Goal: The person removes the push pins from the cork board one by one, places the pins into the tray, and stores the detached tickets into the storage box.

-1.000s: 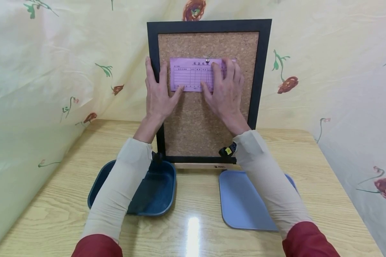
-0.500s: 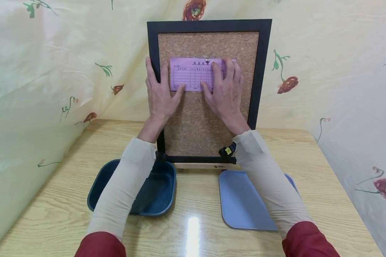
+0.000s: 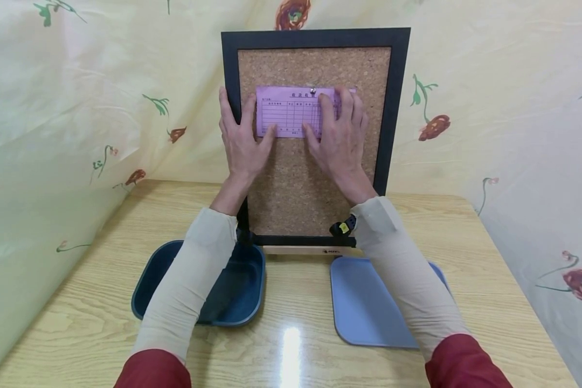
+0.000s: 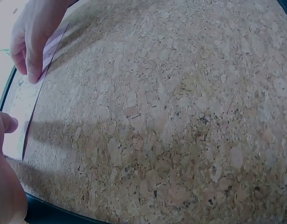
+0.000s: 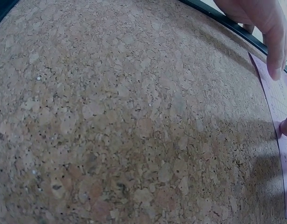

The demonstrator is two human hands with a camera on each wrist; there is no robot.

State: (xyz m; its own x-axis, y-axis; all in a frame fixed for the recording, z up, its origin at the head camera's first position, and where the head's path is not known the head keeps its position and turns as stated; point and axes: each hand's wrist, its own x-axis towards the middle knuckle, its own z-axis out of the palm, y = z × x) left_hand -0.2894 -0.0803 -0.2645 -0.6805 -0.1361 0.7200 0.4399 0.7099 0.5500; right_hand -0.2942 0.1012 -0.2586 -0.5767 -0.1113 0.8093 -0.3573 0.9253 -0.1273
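A purple printed form (image 3: 283, 113) lies flat on the upper part of a black-framed corkboard (image 3: 310, 188), with a small shiny pushpin (image 3: 312, 90) at its top edge. My left hand (image 3: 242, 143) spreads over the board's left frame. Its thumb touches the form's lower left part, and its index fingertip is by the form's left edge. On the form's right part rests my right hand (image 3: 341, 137), its thumb on the lower edge and its fingers near the top, hiding that end. In the right wrist view, the left thumb is over the paper (image 5: 274, 100).
The board stands upright against a flowered cloth backdrop (image 3: 514, 108). A dark blue bin (image 3: 233, 291) sits on the wooden table (image 3: 291, 302) under my left forearm. Partly beneath my right forearm lies a light blue tray (image 3: 368, 307).
My left forearm and wrist have shifted slightly to the right, and the left thumb has slid a little upward on the form. The right hand, form and pushpin stay in place.
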